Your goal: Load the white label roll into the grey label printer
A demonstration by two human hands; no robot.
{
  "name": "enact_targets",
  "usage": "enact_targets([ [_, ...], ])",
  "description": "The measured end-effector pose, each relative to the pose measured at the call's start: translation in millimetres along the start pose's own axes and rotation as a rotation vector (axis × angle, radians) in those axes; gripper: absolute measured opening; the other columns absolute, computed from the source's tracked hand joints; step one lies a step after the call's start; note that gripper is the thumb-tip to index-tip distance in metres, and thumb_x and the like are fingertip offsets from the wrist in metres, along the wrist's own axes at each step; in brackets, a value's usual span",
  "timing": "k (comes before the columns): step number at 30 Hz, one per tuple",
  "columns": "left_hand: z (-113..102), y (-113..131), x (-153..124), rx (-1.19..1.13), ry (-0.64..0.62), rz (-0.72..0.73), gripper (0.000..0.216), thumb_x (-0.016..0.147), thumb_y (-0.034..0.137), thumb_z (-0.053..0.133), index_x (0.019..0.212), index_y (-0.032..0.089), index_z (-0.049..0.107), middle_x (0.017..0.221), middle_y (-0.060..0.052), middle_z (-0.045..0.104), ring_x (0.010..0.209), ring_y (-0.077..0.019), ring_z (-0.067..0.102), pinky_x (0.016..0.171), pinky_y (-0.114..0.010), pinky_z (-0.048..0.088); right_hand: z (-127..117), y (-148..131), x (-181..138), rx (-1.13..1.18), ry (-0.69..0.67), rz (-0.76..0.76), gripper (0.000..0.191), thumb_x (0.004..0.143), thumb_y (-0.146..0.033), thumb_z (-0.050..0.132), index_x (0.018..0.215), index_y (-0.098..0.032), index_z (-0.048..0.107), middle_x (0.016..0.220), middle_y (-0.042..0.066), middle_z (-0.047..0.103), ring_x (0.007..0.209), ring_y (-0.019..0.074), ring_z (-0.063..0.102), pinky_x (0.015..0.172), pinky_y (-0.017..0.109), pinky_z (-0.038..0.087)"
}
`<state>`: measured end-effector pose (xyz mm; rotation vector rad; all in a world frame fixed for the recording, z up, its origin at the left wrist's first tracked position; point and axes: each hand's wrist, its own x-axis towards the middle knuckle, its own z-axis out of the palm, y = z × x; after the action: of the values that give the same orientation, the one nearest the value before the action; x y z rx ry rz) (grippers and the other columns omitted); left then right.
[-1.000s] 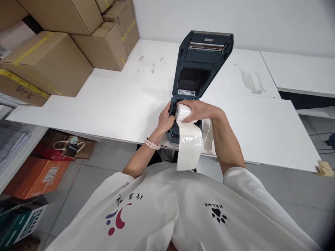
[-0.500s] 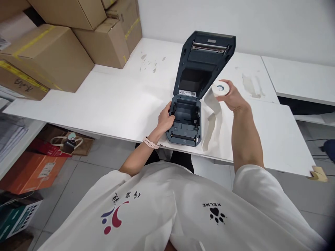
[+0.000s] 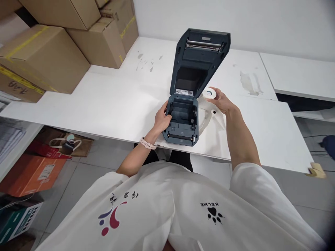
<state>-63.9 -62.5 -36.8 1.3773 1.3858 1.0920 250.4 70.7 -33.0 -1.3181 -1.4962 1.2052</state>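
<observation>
A dark label printer [image 3: 180, 129] stands at the table's front edge, its lid [image 3: 200, 57] raised and its roll bay [image 3: 180, 111] bare. My left hand [image 3: 161, 118] grips the printer's left side wall, thumb over the rim. Just right of the raised lid, my right hand [image 3: 221, 100] holds a white label roll [image 3: 209, 93] between thumb and fingers, one round end facing up. A loose paper strip [image 3: 205, 122] trails beneath the roll onto the table. Near my right wrist, a small dark round spot shows in the curled paper.
Cardboard boxes [image 3: 49, 59] are stacked at the left of the white table [image 3: 117, 108]. A wall runs along the back. At the right front corner sits a tan corner guard [image 3: 316, 170]. An orange box [image 3: 34, 174] is below on the left.
My right hand has brought the label roll left and slightly down, closer to the printer. The trailing strip has curled up under it. My left hand keeps its grip.
</observation>
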Motion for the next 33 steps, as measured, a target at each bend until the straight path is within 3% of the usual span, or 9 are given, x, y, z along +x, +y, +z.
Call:
enact_targets([
  [3,1.3,-3.9,2.6,-0.001,0.013,-0.031,0.091,0.072,0.015,0.057,0.160,0.024,0.037,0.165,-0.005,0.045,0.153,-0.0298,0.042,0.126,-0.046,0.036,-13.6,-1.2,-19.6,0.066,0.016,0.025,0.056,0.068,-0.052,0.081,0.117,-0.029,0.065,0.126,0.004,0.073,0.122,0.0256,0.068,0.108,0.048,0.054],
  [9,2.1,-0.8,0.5,-0.020,0.011,-0.009,0.090,0.072,0.014,0.055,0.159,0.023,0.039,0.164,-0.006,0.047,0.151,-0.0291,0.044,0.125,-0.045,0.037,-44.0,-1.8,-102.6,0.147,0.525,0.064,0.027,0.073,-0.053,0.073,0.075,-0.031,0.057,0.075,0.006,0.066,0.080,0.0277,0.069,0.076,0.047,0.059],
  [12,1.6,-0.3,-0.7,-0.022,0.015,-0.008,0.088,0.072,0.015,0.055,0.158,0.023,0.040,0.163,-0.006,0.048,0.150,-0.0292,0.045,0.125,-0.044,0.037,-37.1,-11.6,-152.9,0.130,0.379,-0.035,0.019,0.080,-0.049,0.071,0.074,-0.032,0.065,0.072,0.007,0.065,0.072,0.0271,0.065,0.070,0.046,0.057],
  [15,1.3,-0.9,-1.0,-0.042,0.014,0.005,0.088,0.072,0.015,0.055,0.158,0.024,0.041,0.163,-0.005,0.048,0.151,-0.0298,0.044,0.125,-0.045,0.036,-10.9,-14.7,-176.9,-0.067,0.196,0.051,0.015,0.081,-0.044,0.074,0.080,-0.029,0.074,0.084,0.009,0.073,0.082,0.0296,0.071,0.081,0.052,0.060],
  [21,2.6,-2.5,0.9,-0.054,0.019,-0.014,0.089,0.071,0.014,0.055,0.159,0.021,0.040,0.164,-0.007,0.046,0.152,-0.0300,0.043,0.126,-0.045,0.035,37.3,21.3,-146.8,-0.370,0.514,0.059,0.043,0.079,-0.041,0.066,0.119,-0.024,0.068,0.119,0.013,0.074,0.108,0.0308,0.072,0.099,0.056,0.059],
  [24,2.8,-2.7,1.6,-0.049,0.019,-0.028,0.090,0.071,0.014,0.055,0.159,0.022,0.039,0.164,-0.007,0.046,0.153,-0.0292,0.041,0.127,-0.044,0.034,49.6,34.8,-125.9,-0.264,0.504,0.000,0.069,0.076,-0.047,0.071,0.139,-0.026,0.054,0.143,0.015,0.063,0.130,0.0299,0.064,0.106,0.052,0.055],
  [26,2.8,-2.1,1.0,-0.052,0.020,-0.027,0.091,0.071,0.013,0.055,0.159,0.023,0.038,0.164,-0.006,0.047,0.154,-0.0288,0.040,0.128,-0.044,0.034,53.1,33.6,-118.7,-0.203,0.452,0.004,0.071,0.073,-0.054,0.073,0.136,-0.027,0.056,0.138,0.014,0.065,0.131,0.0315,0.063,0.106,0.053,0.055],
  [30,3.2,-0.7,-1.0,-0.066,0.031,-0.014,0.090,0.070,0.013,0.054,0.158,0.024,0.041,0.162,-0.005,0.049,0.151,-0.0291,0.044,0.125,-0.046,0.037,47.7,-0.5,-127.3,0.003,0.228,-0.095,0.059,0.081,-0.070,0.059,0.123,-0.029,0.064,0.113,0.009,0.074,0.111,0.0328,0.072,0.098,0.055,0.059],
  [33,3.8,-0.6,-0.7,-0.066,0.037,0.001,0.089,0.068,0.012,0.054,0.156,0.024,0.044,0.160,-0.005,0.052,0.149,-0.0291,0.048,0.125,-0.045,0.038,46.6,-49.3,-138.2,-0.064,0.009,-0.285,0.053,0.087,-0.067,0.058,0.128,-0.033,0.064,0.115,0.006,0.074,0.109,0.0321,0.072,0.096,0.052,0.059],
])
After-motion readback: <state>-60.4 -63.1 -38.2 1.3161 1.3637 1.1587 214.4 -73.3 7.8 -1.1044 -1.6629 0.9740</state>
